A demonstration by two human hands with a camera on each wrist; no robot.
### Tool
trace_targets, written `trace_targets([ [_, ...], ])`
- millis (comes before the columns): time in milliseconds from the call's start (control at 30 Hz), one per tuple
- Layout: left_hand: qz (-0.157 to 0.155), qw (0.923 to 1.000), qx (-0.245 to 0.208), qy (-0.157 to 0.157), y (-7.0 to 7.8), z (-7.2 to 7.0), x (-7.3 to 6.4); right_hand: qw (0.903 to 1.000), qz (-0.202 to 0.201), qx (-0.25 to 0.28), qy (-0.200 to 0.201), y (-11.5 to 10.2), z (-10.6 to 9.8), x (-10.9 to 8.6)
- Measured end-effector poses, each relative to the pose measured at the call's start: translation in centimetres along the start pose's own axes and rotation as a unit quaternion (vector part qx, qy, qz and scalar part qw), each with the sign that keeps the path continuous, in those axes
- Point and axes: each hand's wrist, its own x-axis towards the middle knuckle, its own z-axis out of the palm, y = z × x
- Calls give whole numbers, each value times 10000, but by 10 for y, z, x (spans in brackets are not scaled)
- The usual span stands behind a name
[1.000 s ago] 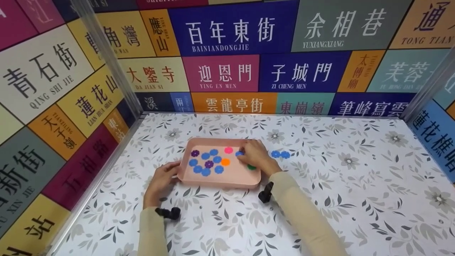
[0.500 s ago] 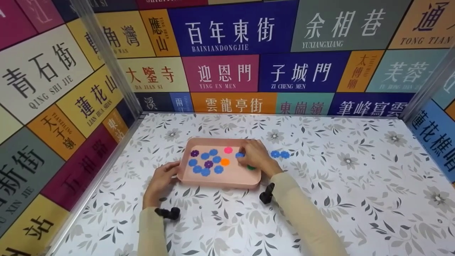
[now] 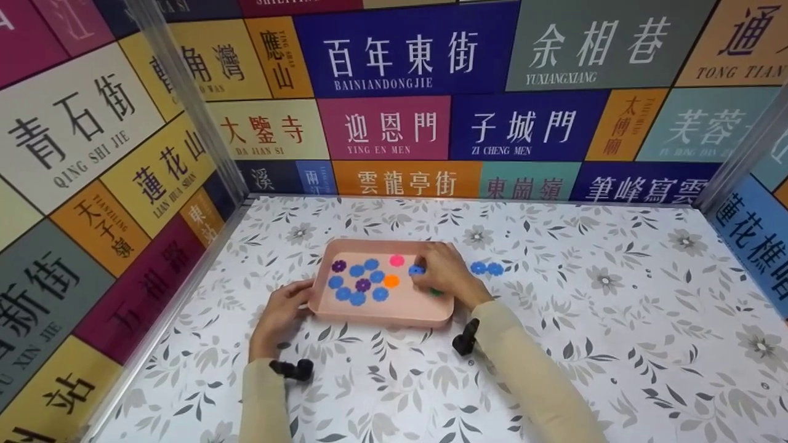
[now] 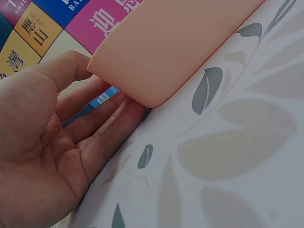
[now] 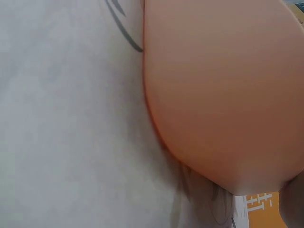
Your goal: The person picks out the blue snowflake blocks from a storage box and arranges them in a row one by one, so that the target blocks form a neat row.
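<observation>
A shallow pink tray [image 3: 381, 315] lies on the table, with several blue flower-shaped discs [image 3: 357, 299] in it. Purple discs [image 3: 363, 285], an orange disc [image 3: 391, 281] and a pink disc [image 3: 397, 261] lie among them. My right hand [image 3: 446, 271] reaches over the tray's right side and pinches a blue flower-shaped disc [image 3: 417, 270]; a green disc [image 3: 434, 292] is partly hidden beneath it. My left hand [image 3: 283, 311] rests its fingers against the tray's left end. In the left wrist view, these extended fingers [image 4: 102, 126] touch the outer wall near a corner, tips partly hidden.
Two blue discs [image 3: 487, 268] lie side by side on the table, just right of the tray. A white cloth with a leaf print [image 3: 585, 344] covers the table. Upright panels with coloured signs [image 3: 381, 126] stand along the back and sides.
The blue disc at my right fingertips looks slightly more tilted and lifted. My left hand and the tray stay in place.
</observation>
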Motion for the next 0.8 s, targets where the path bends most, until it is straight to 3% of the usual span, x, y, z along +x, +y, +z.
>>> trace_targets([
  [300, 138, 9997, 193, -74, 0, 0, 1, 9988, -121, 142, 452, -1, -16, -11],
  [533, -81, 9999, 67, -107, 0, -2, -2, 9964, -180, 267, 779, 2, -36, -25],
  [800, -63, 9999, -20, -82, -1, -2, 0, 9929, -188, 486, 1066, 12, -53, -47],
])
